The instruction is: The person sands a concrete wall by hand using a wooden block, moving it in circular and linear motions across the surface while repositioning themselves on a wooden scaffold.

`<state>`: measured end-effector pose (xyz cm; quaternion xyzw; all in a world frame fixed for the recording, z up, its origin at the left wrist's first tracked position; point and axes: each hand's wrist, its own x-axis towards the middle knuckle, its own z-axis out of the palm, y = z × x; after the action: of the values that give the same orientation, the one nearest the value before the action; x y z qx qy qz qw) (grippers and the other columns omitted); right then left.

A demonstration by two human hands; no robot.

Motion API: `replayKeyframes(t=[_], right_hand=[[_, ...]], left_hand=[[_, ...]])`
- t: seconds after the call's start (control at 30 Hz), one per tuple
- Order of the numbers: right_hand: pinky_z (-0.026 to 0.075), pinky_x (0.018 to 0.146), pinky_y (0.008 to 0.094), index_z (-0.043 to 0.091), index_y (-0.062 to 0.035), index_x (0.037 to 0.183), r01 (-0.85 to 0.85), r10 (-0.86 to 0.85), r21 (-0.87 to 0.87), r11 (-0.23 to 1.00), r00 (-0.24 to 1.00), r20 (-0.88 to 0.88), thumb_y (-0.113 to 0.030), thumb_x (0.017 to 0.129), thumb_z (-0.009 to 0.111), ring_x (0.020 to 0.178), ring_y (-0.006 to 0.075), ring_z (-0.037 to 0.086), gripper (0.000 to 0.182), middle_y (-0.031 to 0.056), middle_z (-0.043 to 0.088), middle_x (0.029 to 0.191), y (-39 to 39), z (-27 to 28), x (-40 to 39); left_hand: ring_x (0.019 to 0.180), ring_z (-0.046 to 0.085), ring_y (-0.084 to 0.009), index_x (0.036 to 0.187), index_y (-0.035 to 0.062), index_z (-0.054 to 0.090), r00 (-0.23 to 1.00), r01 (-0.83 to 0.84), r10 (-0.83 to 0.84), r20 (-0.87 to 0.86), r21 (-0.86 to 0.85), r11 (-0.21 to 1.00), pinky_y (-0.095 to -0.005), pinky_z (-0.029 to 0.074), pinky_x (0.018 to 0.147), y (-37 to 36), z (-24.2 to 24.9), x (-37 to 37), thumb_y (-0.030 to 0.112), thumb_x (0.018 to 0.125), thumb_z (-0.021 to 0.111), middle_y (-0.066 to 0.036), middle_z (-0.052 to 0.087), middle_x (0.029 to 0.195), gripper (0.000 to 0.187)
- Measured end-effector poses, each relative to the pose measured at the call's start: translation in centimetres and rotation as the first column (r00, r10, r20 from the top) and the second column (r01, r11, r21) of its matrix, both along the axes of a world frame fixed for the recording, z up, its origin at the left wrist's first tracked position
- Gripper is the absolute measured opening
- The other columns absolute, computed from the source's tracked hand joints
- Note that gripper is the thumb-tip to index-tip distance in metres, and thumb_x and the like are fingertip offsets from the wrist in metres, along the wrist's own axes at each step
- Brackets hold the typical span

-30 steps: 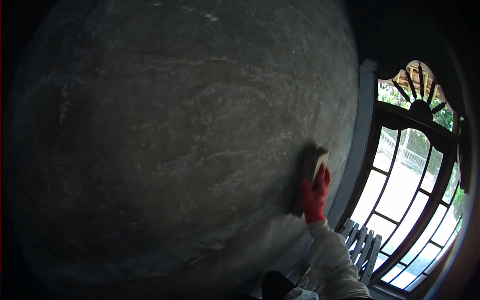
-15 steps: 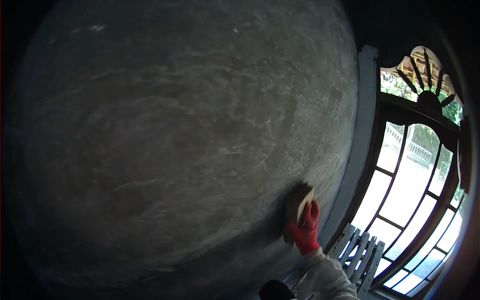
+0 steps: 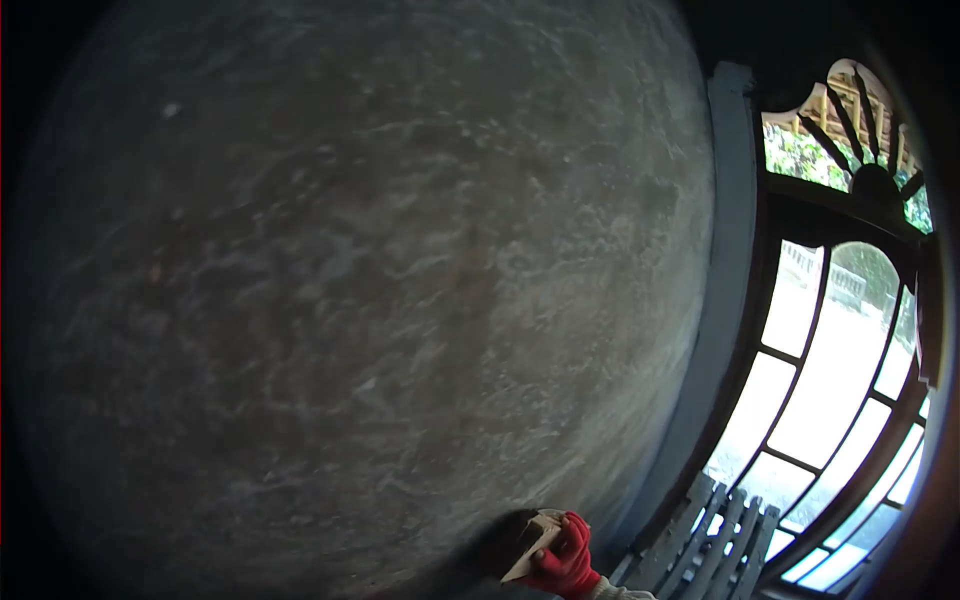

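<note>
My right hand [image 3: 566, 562], in a red glove with a pale sleeve at the wrist, is at the bottom of the view. Its fingers are closed on a tan piece of what looks like sandpaper [image 3: 532, 546], with a pointed corner sticking out at the lower left. The piece is up close to the rough grey-brown wall [image 3: 400, 300], which carries pale streaks and scratches. Shadow hides whether the whole underside touches it. My left hand is out of view.
A grey frame post [image 3: 728, 250] edges the wall on the right. Beyond it stands a dark-framed glass window or door [image 3: 812, 375] with bright daylight behind. Grey wooden slats [image 3: 712, 545] stand low beside it.
My right hand has moved down and slightly left along the wall with the sandpaper in it. The camera view has shifted a little, and less of the forearm shows.
</note>
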<state>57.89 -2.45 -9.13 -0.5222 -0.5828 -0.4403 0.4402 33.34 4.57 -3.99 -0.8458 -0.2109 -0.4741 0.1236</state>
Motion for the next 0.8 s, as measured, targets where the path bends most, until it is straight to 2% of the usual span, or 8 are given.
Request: replayKeyframes(t=[0.17, 0.23, 0.33, 0.37, 0.43, 0.57, 0.67, 0.8], right_hand=[[0.04, 0.1, 0.0549, 0.03, -0.0103, 0.148, 0.292, -0.253, 0.044, 0.956, 0.887, -0.386, -0.034, 0.06, 0.088, 0.126, 0.0506, 0.039, 0.108, 0.0312, 0.025, 0.145, 0.3, 6.3, 3.9], [0.041, 0.099, 0.0499, 0.037, -0.0062, 0.145, 0.211, -0.113, 0.182, 0.96, 0.893, -0.436, -0.025, 0.059, 0.086, 0.124, 0.049, 0.041, 0.101, 0.0316, 0.029, 0.143, 0.2, 13.3, 6.8], [0.043, 0.098, 0.0487, 0.038, -0.0068, 0.143, 0.093, 0.03, 0.247, 0.964, 0.892, -0.451, -0.023, 0.058, 0.088, 0.124, 0.0485, 0.042, 0.1, 0.0311, 0.031, 0.142, 0.2, 16.5, 10.4], [0.043, 0.098, 0.0492, 0.038, -0.0073, 0.143, 0.169, -0.075, 0.195, 0.966, 0.907, -0.414, -0.027, 0.058, 0.088, 0.124, 0.049, 0.042, 0.101, 0.0318, 0.03, 0.143, -0.2, 14.8, 10.8], [0.042, 0.099, 0.0523, 0.034, -0.0087, 0.145, 0.271, -0.215, 0.106, 0.957, 0.902, -0.374, -0.04, 0.059, 0.088, 0.126, 0.0507, 0.04, 0.106, 0.0343, 0.027, 0.145, -0.7, 6.9, 11.3], [0.042, 0.099, 0.0538, 0.033, -0.0145, 0.146, 0.155, -0.119, 0.031, 0.987, 0.856, -0.503, -0.043, 0.053, 0.091, 0.127, 0.0506, 0.038, 0.114, 0.0351, 0.025, 0.145, -1.8, -11.5, 12.9], [0.042, 0.098, 0.0539, 0.036, -0.0139, 0.145, 0.119, -0.099, 0.016, 0.993, 0.889, -0.447, -0.04, 0.053, 0.091, 0.127, 0.0503, 0.039, 0.11, 0.0349, 0.027, 0.144, -3.0, -8.5, 16.2], [0.042, 0.099, 0.0485, 0.044, -0.012, 0.142, 0.208, -0.088, 0.224, 0.952, 0.887, -0.453, -0.029, 0.06, 0.089, 0.122, 0.0461, 0.044, 0.095, 0.0288, 0.034, 0.143, -3.3, 10.6, 21.7]], left_hand=[[0.126, 0.042, -0.0487, 0.111, 0.0131, 0.061, 0.992, 0.127, -0.125, -0.037, 0.092, 0.988, -0.0686, 0.027, 0.103, 2.5, 4.6, 8.3, 0.038, 0.087, 0.061, -0.01, 0.059, 0.121, 0.034], [0.118, 0.047, -0.0461, 0.124, 0.0066, 0.056, 0.619, -0.082, 0.719, -0.317, 0.884, 0.46, -0.066, 0.03, 0.1, 2.9, 7.3, 6.7, 0.035, 0.091, 0.061, -0.018, 0.055, 0.129, 0.043], [0.119, 0.046, -0.0459, 0.12, 0.0091, 0.057, 0.483, -0.155, 0.846, -0.226, 0.929, 0.336, -0.0665, 0.029, 0.101, 2.7, 6.8, 6.8, 0.041, 0.091, 0.059, -0.018, 0.055, 0.128, 0.043], [0.119, 0.046, -0.0459, 0.12, 0.0091, 0.057, 0.474, -0.145, 0.849, -0.234, 0.93, 0.337, -0.0665, 0.029, 0.101, 2.4, 6.1, 7.9, 0.041, 0.091, 0.059, -0.018, 0.055, 0.128, 0.043], [0.135, 0.03, -0.0509, 0.122, 0.0023, 0.054, 0.937, -0.338, 0.349, 0.02, 0.304, 0.891, -0.0708, 0.021, 0.107, 2.1, 4.3, 10.6, 0.031, 0.09, 0.058, -0.019, 0.046, 0.137, 0.043], [0.136, 0.026, -0.0531, 0.129, -0.0028, 0.047, 0.904, -0.389, 0.426, -0.033, 0.345, 0.854, -0.0687, 0.019, 0.109, 1.4, 5.0, 10.4, 0.032, 0.094, 0.05, -0.024, 0.039, 0.144, 0.05], [0.136, 0.026, -0.0531, 0.131, -0.0028, 0.045, 0.879, -0.444, 0.476, 0.003, 0.366, 0.818, -0.0684, 0.019, 0.109, 1.5, 4.9, 10.9, 0.033, 0.095, 0.047, -0.025, 0.038, 0.144, 0.051], [0.137, 0.025, -0.0518, 0.137, -0.0013, 0.04, 0.859, -0.468, 0.512, -0.013, 0.389, 0.794, -0.067, 0.02, 0.109, 1.2, 5.0, 10.8, 0.031, 0.098, 0.042, -0.024, 0.034, 0.147, 0.05]])
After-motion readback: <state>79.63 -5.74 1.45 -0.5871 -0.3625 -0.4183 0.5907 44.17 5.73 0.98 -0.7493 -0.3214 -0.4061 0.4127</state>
